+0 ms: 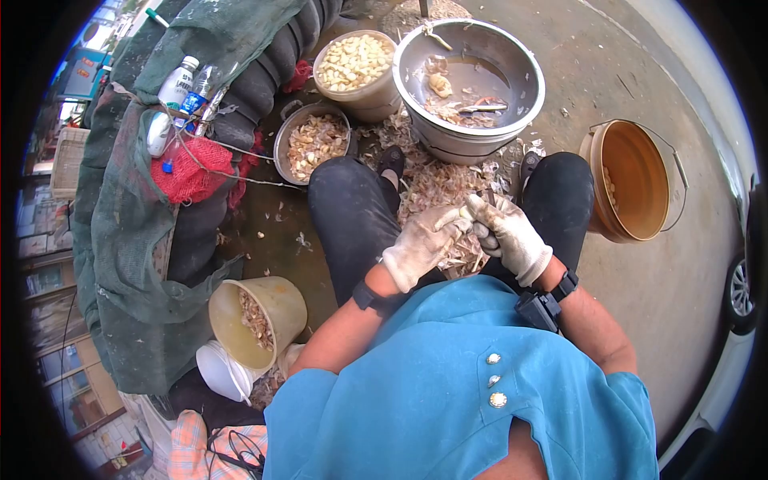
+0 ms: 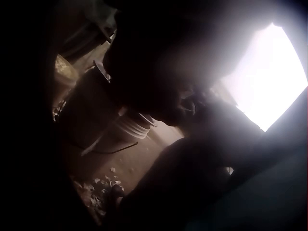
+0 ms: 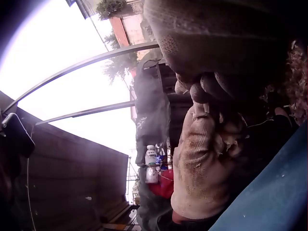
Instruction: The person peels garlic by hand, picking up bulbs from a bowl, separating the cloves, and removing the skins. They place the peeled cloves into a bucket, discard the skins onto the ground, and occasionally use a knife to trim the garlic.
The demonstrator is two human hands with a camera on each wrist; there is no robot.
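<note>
Both hands wear stained white gloves and meet above the lap in the head view. The left hand (image 1: 424, 246) has its fingers curled round a small pale garlic clove (image 1: 466, 214). Against that clove, the right hand (image 1: 516, 240) pinches with thumb and fingertips; a small dark thing (image 1: 490, 194) shows at its fingers, too small to identify. In the right wrist view, the left glove (image 3: 199, 168) lies below the right glove (image 3: 211, 48), with a pale piece (image 3: 206, 107) between their fingertips. Deep shadow hides the hands' details in the left wrist view.
Peelings (image 1: 436, 176) cover the ground between the feet. Ahead stand a metal basin (image 1: 520, 120), a tub of pale cloves (image 1: 352, 64) and a pot of unpeeled ones (image 1: 316, 144). An orange bucket (image 1: 640, 176) stands right; a tilted cream bucket (image 1: 288, 312) is left.
</note>
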